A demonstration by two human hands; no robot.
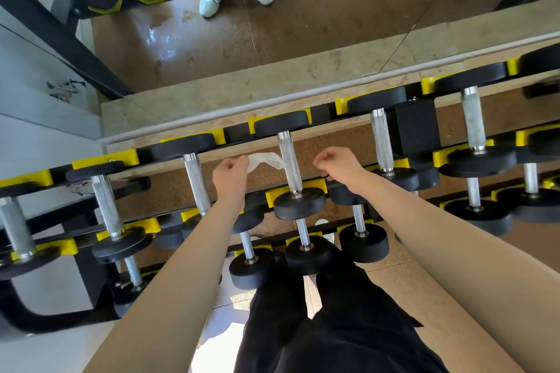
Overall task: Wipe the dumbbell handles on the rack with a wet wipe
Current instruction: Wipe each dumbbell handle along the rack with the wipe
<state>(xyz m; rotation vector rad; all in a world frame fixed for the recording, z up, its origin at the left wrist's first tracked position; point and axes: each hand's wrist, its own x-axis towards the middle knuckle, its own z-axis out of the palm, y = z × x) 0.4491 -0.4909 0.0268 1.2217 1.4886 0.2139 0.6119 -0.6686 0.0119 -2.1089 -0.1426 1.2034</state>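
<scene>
One black rack (418,127) with yellow cradles is seen, set before a mirror (303,39) in which two pale shoes (209,3) are reflected. On its top tier six dumbbells are shown in full, and the head of a seventh is cut off at the right edge; at least six more are counted on the tier below, partly hidden by the arms. Each is made of two round black heads joined by a knurled silver bar. The fourth dumbbell (300,203) from the left on the top tier is the one being worked on. One white wet wipe (263,159) is drawn taut against its handle (288,145), about midway along the bar. The other end of the wipe is pinched in the left hand (230,175), just left of the handle. The right hand (338,165) is held just right of the handle, apart from it, fingers curled into a fist; whether anything is gripped in it cannot be told.
</scene>
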